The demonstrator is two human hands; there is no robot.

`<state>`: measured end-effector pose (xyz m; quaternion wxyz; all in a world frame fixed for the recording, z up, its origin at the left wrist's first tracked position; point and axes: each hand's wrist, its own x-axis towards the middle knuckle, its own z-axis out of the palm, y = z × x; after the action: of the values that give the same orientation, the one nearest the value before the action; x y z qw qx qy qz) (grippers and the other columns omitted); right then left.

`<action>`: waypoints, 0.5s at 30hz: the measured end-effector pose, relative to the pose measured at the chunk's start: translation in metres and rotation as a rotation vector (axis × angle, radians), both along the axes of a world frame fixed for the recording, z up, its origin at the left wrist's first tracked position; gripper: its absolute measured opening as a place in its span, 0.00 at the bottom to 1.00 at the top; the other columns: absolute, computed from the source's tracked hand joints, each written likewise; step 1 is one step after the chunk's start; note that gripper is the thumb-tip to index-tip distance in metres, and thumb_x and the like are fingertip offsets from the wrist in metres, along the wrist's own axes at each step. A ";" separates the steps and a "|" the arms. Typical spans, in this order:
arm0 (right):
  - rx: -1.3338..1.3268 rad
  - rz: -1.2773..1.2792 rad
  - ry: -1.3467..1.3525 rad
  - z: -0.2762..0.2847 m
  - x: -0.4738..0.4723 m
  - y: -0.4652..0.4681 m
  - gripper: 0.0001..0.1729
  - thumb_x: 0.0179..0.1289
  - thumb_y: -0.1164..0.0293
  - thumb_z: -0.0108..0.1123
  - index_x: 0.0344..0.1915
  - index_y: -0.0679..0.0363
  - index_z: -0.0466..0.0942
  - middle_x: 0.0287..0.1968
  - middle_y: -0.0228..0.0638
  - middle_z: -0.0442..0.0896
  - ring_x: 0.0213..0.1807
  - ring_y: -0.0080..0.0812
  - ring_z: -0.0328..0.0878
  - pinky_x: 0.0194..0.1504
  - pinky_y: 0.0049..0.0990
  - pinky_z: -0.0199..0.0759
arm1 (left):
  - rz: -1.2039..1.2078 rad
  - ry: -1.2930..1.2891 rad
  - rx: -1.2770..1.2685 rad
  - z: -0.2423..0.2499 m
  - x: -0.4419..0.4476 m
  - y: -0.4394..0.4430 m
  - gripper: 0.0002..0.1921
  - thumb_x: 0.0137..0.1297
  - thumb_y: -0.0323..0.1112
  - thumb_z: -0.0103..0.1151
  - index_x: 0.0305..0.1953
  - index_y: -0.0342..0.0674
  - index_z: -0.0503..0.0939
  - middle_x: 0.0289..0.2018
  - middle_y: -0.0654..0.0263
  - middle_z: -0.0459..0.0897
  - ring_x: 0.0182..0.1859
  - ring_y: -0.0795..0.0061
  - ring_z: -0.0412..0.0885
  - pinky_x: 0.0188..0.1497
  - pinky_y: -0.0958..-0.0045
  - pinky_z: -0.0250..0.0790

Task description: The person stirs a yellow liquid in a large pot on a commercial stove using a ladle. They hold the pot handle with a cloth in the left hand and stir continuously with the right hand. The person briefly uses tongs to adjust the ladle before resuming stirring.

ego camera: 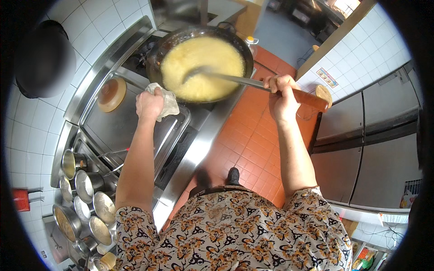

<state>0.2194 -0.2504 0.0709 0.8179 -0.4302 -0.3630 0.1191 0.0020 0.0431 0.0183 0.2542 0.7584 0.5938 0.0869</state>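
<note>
A large dark wok [249, 59] sits over the stove, filled with a frothy yellow liquid [203, 50]. My right hand [282, 95] grips a long-handled metal ladle [237, 79] high up, near its reddish wooden end. The ladle's blurred bowl is partly sunk in the liquid. My left hand [149, 103] clutches a folded greyish cloth [169, 103] at the wok's near-left rim. Whether a wok handle lies inside the cloth is hidden.
Left of the wok lies a steel tray [108, 125] bearing a domed lid [112, 94]. Several metal pots [89, 186] crowd the lower left. A plastic bottle [251, 45] stands behind the wok. Steel cabinets [379, 162] line the right, beyond the orange tiled floor [247, 142].
</note>
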 end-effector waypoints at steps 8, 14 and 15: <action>-0.118 0.021 -0.055 0.045 0.024 -0.007 0.11 0.70 0.71 0.49 0.26 0.57 0.69 0.25 0.32 0.68 0.35 0.37 0.70 0.60 0.50 0.68 | -0.006 -0.005 0.017 0.000 -0.001 -0.002 0.33 0.70 0.57 0.51 0.56 0.28 0.82 0.64 0.40 0.74 0.66 0.45 0.74 0.68 0.52 0.67; -0.179 0.008 -0.150 0.078 0.029 -0.013 0.13 0.69 0.72 0.48 0.25 0.57 0.68 0.23 0.32 0.67 0.34 0.36 0.70 0.61 0.51 0.69 | -0.010 -0.001 0.029 -0.003 -0.001 0.001 0.33 0.70 0.57 0.50 0.55 0.27 0.82 0.64 0.39 0.74 0.66 0.44 0.74 0.68 0.52 0.67; -0.200 -0.010 -0.141 0.081 0.030 -0.012 0.13 0.69 0.72 0.48 0.24 0.57 0.68 0.23 0.32 0.66 0.34 0.36 0.70 0.60 0.51 0.69 | -0.007 0.003 0.024 -0.003 -0.001 0.002 0.33 0.70 0.57 0.50 0.55 0.27 0.82 0.64 0.39 0.74 0.66 0.44 0.74 0.68 0.52 0.67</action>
<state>0.2493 -0.2627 0.1520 0.7440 -0.5187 -0.4038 0.1199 0.0010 0.0447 0.0150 0.2446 0.7637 0.5903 0.0920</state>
